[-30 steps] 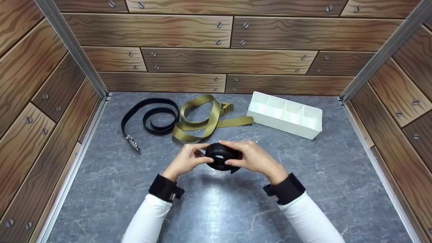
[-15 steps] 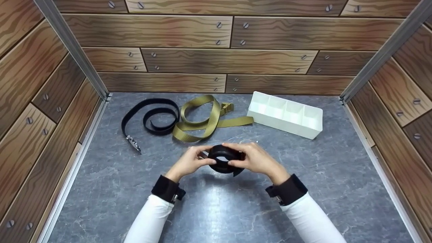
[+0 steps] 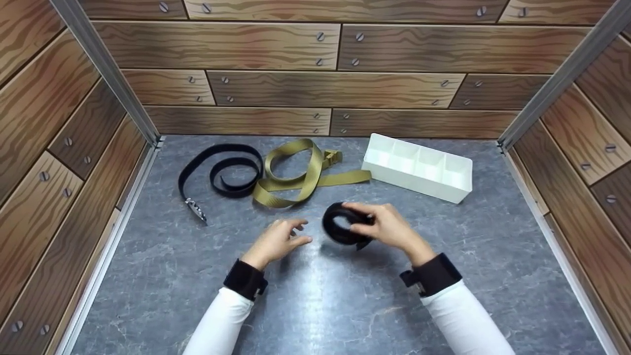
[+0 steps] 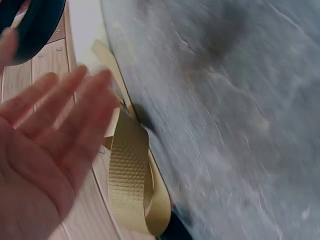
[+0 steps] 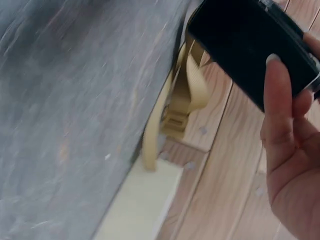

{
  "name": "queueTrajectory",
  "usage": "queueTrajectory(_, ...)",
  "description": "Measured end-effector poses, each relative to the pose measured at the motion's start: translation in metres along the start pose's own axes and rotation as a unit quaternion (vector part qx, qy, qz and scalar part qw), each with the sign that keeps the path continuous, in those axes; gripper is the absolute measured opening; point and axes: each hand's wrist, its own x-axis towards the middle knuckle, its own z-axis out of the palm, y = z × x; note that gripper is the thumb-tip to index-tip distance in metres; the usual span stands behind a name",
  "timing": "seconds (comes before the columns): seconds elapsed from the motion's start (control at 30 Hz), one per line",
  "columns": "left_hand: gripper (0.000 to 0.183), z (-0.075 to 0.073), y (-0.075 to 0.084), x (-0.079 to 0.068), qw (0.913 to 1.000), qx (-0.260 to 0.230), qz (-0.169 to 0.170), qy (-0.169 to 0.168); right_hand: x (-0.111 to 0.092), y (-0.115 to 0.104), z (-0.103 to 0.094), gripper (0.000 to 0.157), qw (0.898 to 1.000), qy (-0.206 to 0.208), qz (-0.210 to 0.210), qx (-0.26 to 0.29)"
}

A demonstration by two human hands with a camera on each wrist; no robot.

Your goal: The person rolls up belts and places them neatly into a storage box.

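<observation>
A rolled-up black belt (image 3: 333,231) is pinched at its right side between the thumb and fingers of my right hand (image 3: 389,228), above the grey table. In the right wrist view the roll (image 5: 240,45) shows its broad dark side, with bits of shiny metal at its outer edge. My left hand (image 3: 277,240) is just left of the roll, apart from it, holding nothing. Its fingers look extended in the left wrist view. Behind the hands lie a loosely coiled olive webbing belt (image 3: 310,172) with a buckle and, further left, a coiled black belt (image 3: 185,170) with a silver buckle.
A white box (image 3: 414,180) with several compartments stands at the back right, the olive belt's end at its left corner. Wood-patterned walls (image 3: 276,88) enclose the grey table (image 3: 315,310) at the back and both sides.
My left hand has let go of the rolled black belt and drawn slightly left. My right hand has carried the roll a little to the right.
</observation>
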Motion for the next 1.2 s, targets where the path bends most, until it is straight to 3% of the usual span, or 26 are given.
queueTrajectory(0.17, 0.049, 0.004, -0.006, -0.012, 0.9865, 0.157, -0.045, 0.012, -0.001, 0.020, -0.022, 0.057, 0.994, 0.057, 0.089, 0.033)
queueTrajectory(0.27, 0.052, 0.007, -0.010, -0.018, 0.9764, 0.202, -0.074, 0.008, -0.002, 0.031, -0.038, 0.057, 0.988, 0.106, 0.112, 0.021)
queueTrajectory(0.4, 0.061, 0.009, -0.017, -0.024, 0.9667, 0.227, -0.119, -0.001, -0.003, 0.046, -0.063, 0.054, 0.974, 0.181, 0.134, -0.035)
queueTrajectory(0.53, 0.070, 0.011, -0.024, -0.029, 0.9630, 0.226, -0.146, -0.010, -0.003, 0.061, -0.090, 0.055, 0.951, 0.241, 0.180, -0.071)
queueTrajectory(0.77, 0.079, 0.015, -0.028, -0.033, 0.9624, 0.239, -0.129, 0.001, -0.002, 0.081, -0.134, 0.060, 0.895, 0.325, 0.287, -0.106)
queueTrajectory(1.0, 0.080, 0.017, -0.030, -0.034, 0.9594, 0.256, -0.117, 0.012, -0.002, 0.113, -0.149, 0.059, 0.836, 0.398, 0.362, -0.109)
queueTrajectory(1.1, 0.079, 0.018, -0.031, -0.035, 0.9589, 0.259, -0.115, 0.015, -0.002, 0.124, -0.147, 0.058, 0.821, 0.407, 0.382, -0.119)
queueTrajectory(1.2, 0.080, 0.018, -0.030, -0.035, 0.9585, 0.261, -0.113, 0.016, -0.002, 0.133, -0.142, 0.057, 0.817, 0.402, 0.394, -0.123)
